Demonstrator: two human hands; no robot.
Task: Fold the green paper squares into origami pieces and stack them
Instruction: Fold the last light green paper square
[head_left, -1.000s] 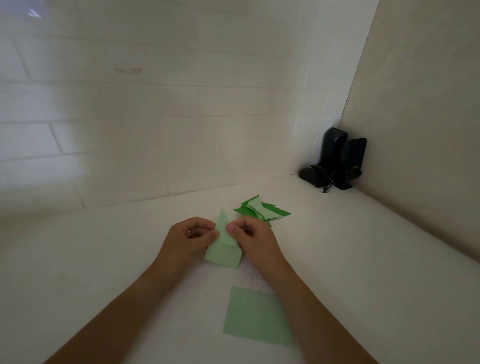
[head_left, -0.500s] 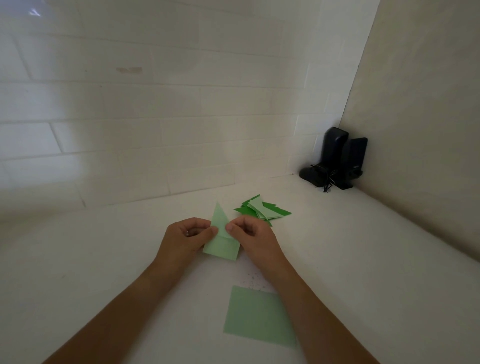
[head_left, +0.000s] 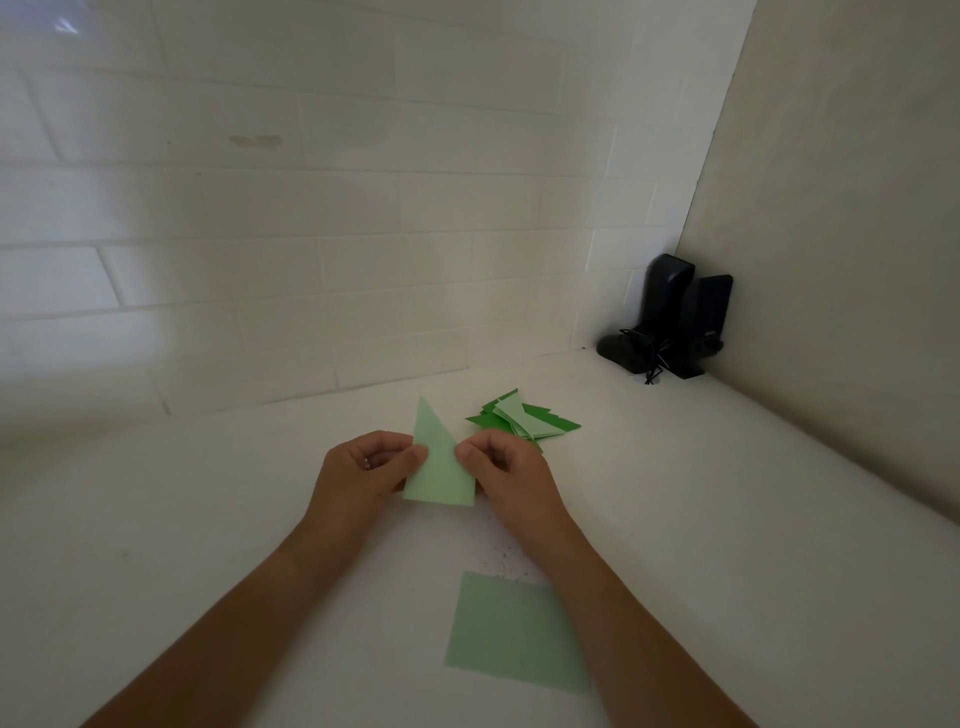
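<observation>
A pale green folded paper (head_left: 439, 462), pointed at its far end, is held between both hands just above the white counter. My left hand (head_left: 363, 473) pinches its left edge and my right hand (head_left: 506, 475) pinches its right edge, thumbs on top. Behind my right hand lies a pile of folded green pieces (head_left: 524, 421), light and dark green mixed. A flat green paper square (head_left: 511, 631) lies on the counter near me, partly under my right forearm.
The white counter (head_left: 208, 519) meets a tiled wall at the back and a plain wall on the right. Two black speakers with a cable (head_left: 675, 322) stand in the far right corner. Small dark specks dot the counter (head_left: 506, 558) beyond the square.
The folded paper has been lifted and tipped up a little, so its point stands farther from me. Both hands have kept their hold on its edges.
</observation>
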